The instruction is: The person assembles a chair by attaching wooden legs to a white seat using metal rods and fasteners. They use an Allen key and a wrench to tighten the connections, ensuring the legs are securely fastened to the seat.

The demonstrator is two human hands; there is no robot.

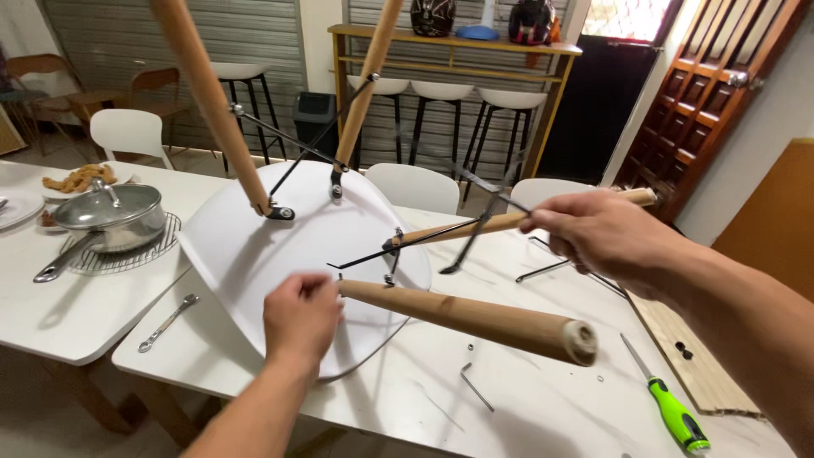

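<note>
A: State the position of the assembly.

B: The white chair seat (254,254) lies upside down on the white table (407,399), its wooden legs (475,318) pointing up and toward the camera, linked by black metal braces (424,242).

A: Hand status?

B: The left hand (301,318) is curled at the base of the nearest leg, fingers closed together around something too small to identify. The right hand (593,231) wraps a second leg near its tip, fingers folded around it.

A: Surrounding items?

B: A hex key (476,386) and small loose hardware (471,347) lie under the nearest leg. A green-handled screwdriver (666,399) sits right, beside a wooden board (695,356). A wrench (167,323) lies left; beyond it, a lidded pan (106,219) on a wire rack (127,254).
</note>
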